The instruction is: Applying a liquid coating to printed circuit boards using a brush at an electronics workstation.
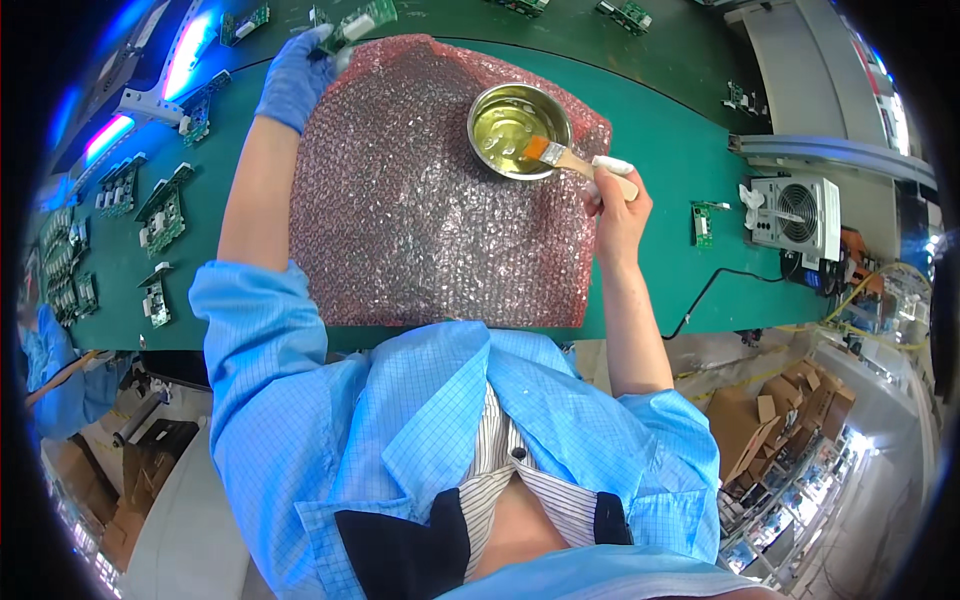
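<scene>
My left hand (296, 82), in a blue glove, is at the far left of the table with its fingers closed on a green circuit board (362, 24). A paintbrush (572, 163) with a pale wooden handle and orange bristles is gripped in my right hand (622, 212). White covers show on some of that hand's fingers. The bristles reach over the near right rim into a metal bowl (473, 140) of clear yellow liquid. Under the bowl lies a sheet of pinkish bubble wrap (420, 220).
Several circuit boards (163, 222) lie along the left side of the green table (660, 130), and more lie along its far side. One small board (703, 225) lies at the right, near a white fan unit (797, 217) and a black cable (705, 290). Cardboard boxes (745, 425) stand below right.
</scene>
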Motion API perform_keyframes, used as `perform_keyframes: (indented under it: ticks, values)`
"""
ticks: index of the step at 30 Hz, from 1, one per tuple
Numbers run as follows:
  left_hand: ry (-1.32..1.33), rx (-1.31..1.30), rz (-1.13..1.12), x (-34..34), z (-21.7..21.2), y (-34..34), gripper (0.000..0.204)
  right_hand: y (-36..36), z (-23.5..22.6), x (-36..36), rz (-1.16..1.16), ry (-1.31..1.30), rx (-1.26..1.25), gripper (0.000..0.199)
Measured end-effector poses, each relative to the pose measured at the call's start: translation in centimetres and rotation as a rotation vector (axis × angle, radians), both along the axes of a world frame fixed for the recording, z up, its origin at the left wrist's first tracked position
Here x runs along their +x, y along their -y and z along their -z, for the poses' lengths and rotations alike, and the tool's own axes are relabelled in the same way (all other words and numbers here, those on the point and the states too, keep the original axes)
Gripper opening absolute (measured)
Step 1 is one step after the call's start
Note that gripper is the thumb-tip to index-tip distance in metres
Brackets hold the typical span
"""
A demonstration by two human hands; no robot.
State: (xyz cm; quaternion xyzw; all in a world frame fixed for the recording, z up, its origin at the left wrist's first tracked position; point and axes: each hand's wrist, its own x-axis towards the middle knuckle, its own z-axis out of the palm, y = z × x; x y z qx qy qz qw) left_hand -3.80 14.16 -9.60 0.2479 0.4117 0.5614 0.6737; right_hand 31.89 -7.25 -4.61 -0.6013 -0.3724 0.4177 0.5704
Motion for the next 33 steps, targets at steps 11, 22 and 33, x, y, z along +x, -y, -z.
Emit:
perform_keyframes:
  ticks: [11, 22, 33]
  values:
    - [-0.038, 0.071, 0.292, 2.3, -4.5, 9.2, 0.026, 1.9, -3.5, 3.5, 0.073, 0.098, 0.030, 0.014]
    - [-0.191, 0.194, 0.705, 7.4, -5.5, 14.0, 0.036, 3.4, -6.7, 0.2, -0.469, 0.198, 0.152, 0.026]
    - [-0.332, 0.238, 0.743, 7.8, -6.6, 15.7, 0.040, 2.7, -7.9, -1.0, -0.647, 0.287, 0.177, 0.022]
